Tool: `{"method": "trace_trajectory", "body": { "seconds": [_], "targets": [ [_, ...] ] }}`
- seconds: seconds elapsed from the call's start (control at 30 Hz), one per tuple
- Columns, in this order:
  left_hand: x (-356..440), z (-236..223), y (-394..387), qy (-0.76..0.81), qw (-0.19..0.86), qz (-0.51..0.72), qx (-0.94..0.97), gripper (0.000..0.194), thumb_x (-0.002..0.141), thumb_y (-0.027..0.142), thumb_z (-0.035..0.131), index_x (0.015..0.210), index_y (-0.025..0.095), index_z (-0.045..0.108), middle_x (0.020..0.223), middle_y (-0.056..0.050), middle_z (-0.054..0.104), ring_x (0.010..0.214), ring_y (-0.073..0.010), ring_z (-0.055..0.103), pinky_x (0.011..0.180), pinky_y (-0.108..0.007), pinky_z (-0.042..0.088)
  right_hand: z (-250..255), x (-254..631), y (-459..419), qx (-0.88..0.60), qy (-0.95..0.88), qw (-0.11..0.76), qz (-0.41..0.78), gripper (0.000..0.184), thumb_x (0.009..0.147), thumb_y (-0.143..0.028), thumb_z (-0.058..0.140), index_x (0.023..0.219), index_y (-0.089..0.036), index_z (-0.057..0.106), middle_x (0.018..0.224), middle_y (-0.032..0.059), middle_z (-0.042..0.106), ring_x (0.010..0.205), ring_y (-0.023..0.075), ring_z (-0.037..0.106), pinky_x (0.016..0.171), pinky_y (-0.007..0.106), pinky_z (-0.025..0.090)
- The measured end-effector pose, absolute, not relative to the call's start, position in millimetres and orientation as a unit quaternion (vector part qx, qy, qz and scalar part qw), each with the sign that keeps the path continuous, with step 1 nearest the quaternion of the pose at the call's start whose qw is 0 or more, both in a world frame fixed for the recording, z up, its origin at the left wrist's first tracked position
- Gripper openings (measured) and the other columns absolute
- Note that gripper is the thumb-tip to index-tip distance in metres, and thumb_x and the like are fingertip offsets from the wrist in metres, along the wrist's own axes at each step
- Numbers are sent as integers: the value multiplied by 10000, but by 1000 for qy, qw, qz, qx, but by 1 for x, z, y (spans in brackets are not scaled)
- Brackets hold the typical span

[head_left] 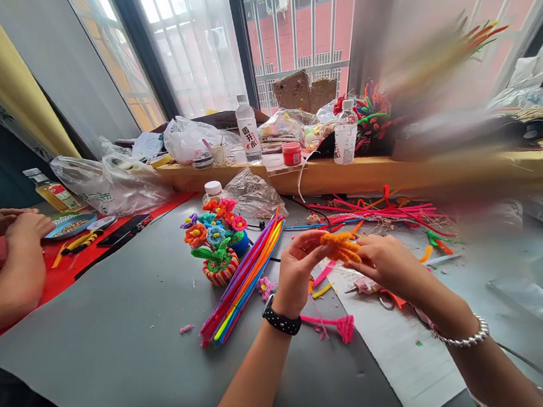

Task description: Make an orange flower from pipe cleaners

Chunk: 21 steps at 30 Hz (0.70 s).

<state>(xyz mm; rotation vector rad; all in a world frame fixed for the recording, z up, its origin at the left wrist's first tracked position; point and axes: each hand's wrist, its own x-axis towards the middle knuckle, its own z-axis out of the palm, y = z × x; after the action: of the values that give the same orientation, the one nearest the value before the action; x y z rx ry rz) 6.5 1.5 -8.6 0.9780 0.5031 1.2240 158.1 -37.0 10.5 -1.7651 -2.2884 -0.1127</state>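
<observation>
Between my two hands is an orange pipe-cleaner flower (340, 246), its looped petals bunched together. My left hand (299, 269), with a black watch at the wrist, pinches it from the left. My right hand (387, 262), with a silver bead bracelet, grips its right side; some fingertips are hidden behind it. Left of my hands lies a bundle of coloured pipe cleaners (244, 283). Beside that stands a small striped pot (221, 269) of fuzzy flowers (216, 233). Below my left hand lies a pink pipe-cleaner piece (345, 328) with a flared end.
White paper (393, 353) lies under my right arm, with scissors (386, 300) near it. Loose pipe cleaners (391, 212) spread along the ledge. Water bottles (248, 130) stand on the ledge. At left, another person's hands (27, 227) are near a blue plate (69, 226).
</observation>
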Motion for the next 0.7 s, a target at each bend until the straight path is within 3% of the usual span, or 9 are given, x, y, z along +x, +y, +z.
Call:
{"method": "trace_trajectory", "body": {
  "seconds": [0.13,0.23,0.4,0.5,0.57,0.63,0.7],
  "targets": [
    [5,-6,1,192,693,559,413,207,554,206,744,743,187,661,746,8,650,754,-126,592,730,-235,433,8,157,-37,-611,-786,80,-56,293,813,-296,481,593,-183,637,650,44,625,622,159,532,557,278,253],
    [3,-8,5,191,722,558,363,256,586,203,723,833,205,656,852,0,659,819,-133,592,740,-234,427,7,161,-35,-642,-757,91,-77,280,838,-291,437,692,-187,653,695,44,632,673,175,534,571,287,265],
    [5,-16,12,250,761,516,304,213,649,156,670,860,179,650,887,-17,661,688,-76,578,514,-160,376,-6,184,-26,-652,-720,144,-190,225,826,-207,438,825,-199,663,732,47,622,720,190,492,710,352,322],
    [8,-18,9,268,782,489,279,198,662,125,643,854,172,642,897,-29,663,700,-84,594,556,-157,422,-19,202,-19,-641,-707,189,-229,260,829,-175,402,917,-218,643,754,36,621,757,196,492,880,469,267],
    [10,-18,5,274,788,478,275,192,665,107,627,847,168,631,905,-31,661,734,-96,609,633,-177,459,-22,209,-16,-652,-681,243,-227,292,839,-187,376,1026,-207,599,901,58,625,890,224,497,924,524,226],
    [11,-17,2,272,789,474,280,195,665,90,615,847,160,617,907,-34,658,759,-109,617,688,-203,475,-19,210,-17,-662,-653,323,-178,311,848,-235,369,1078,-163,566,1018,97,602,989,238,486,921,498,274],
    [13,-16,1,261,790,476,285,205,663,78,611,854,152,604,925,-41,653,800,-126,620,737,-230,478,-10,204,-21,-653,-638,404,-60,326,846,-314,387,1028,-127,581,1009,120,612,964,225,526,864,408,375]
  ]
}}
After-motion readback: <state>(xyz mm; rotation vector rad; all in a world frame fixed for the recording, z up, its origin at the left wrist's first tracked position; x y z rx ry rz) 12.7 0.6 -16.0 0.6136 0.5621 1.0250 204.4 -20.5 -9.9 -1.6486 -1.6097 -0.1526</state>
